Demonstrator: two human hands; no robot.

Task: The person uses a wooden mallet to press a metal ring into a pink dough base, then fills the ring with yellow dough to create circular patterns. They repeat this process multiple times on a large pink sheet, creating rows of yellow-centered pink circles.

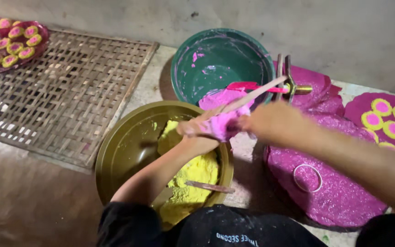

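Observation:
My left hand (200, 130) cups a lump of pink dough (222, 124) above the rim of an olive bowl (129, 146). My right hand (267, 122) grips a flat pink-smeared stick (257, 93) and presses its end against that lump. Yellow dough (193, 176) fills the olive bowl's right side, with another stick (210, 186) lying on it. Behind it stands a green bowl (216, 59) with more pink dough (225, 97) at its near edge and a red spatula (252, 86).
A woven bamboo tray (65, 91) lies at the left, with a plate of yellow-and-pink rounds (10, 41) at its far corner. At the right are pink glittery sheets (339, 196), a metal ring (307, 177), a brass-tipped tool (293, 84) and more rounds (392, 121).

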